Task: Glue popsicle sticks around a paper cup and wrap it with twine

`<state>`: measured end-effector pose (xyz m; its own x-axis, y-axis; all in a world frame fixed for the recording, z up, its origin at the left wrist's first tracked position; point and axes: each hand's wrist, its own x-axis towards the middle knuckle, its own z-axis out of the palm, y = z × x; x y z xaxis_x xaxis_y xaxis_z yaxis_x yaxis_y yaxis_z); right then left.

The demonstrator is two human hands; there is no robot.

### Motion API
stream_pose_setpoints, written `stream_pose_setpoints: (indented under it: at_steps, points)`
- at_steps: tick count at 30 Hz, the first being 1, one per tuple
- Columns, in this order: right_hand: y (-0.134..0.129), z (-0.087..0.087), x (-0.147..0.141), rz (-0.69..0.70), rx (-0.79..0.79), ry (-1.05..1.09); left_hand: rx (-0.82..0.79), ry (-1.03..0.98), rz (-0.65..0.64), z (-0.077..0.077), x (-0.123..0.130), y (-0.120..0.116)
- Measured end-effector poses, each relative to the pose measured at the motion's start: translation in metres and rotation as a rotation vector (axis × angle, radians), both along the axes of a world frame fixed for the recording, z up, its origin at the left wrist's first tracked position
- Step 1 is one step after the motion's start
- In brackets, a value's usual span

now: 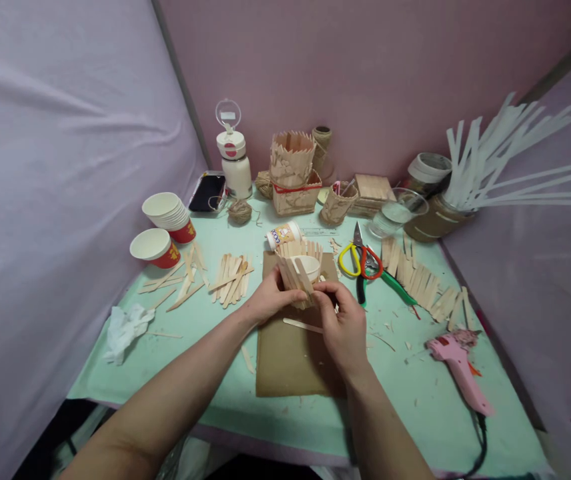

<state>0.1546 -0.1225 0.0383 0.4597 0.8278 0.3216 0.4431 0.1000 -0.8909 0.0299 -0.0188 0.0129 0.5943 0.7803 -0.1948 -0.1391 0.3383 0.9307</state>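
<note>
A white paper cup ringed with upright wooden sticks is held over a brown board. My left hand grips the cup's left side, thumb across its front. My right hand pinches the lower end of a wooden stick against the cup's front right. A loose stick lies on the board just below the cup. Behind the cup, a printed paper cup lies on its side. A pile of sticks is left of my left hand.
Scissors and green-handled pliers lie right of the board, with a pink glue gun farther right. Stacked paper cups and crumpled tissue are at left. A bottle, stick-covered baskets and a clear cup stand behind.
</note>
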Motion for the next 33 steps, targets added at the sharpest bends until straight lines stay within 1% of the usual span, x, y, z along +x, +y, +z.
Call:
stream_pose_setpoints:
  at_steps: [4, 16, 20, 24, 33]
  points:
    - [-0.0003, -0.0023, -0.0011, 0.015, -0.010, 0.017, -0.002, 0.013, 0.001, -0.0006, 0.0003, -0.0001]
    - [-0.0002, -0.0083, -0.0031, -0.006, -0.008, -0.001, 0.022, -0.006, 0.017, -0.0032, -0.0010, -0.0006]
    - [-0.0001, -0.0089, -0.0047, -0.008, 0.005, -0.050, 0.024, -0.001, 0.026, -0.0026, -0.0008, -0.0013]
    - [0.0004, -0.0075, -0.0063, -0.013, 0.061, -0.120, 0.060, -0.004, 0.015, -0.0021, -0.0008, -0.0019]
    - [0.0007, -0.0100, -0.0074, -0.023, 0.121, -0.215, 0.087, 0.032, 0.004, -0.0057, -0.0017, -0.0019]
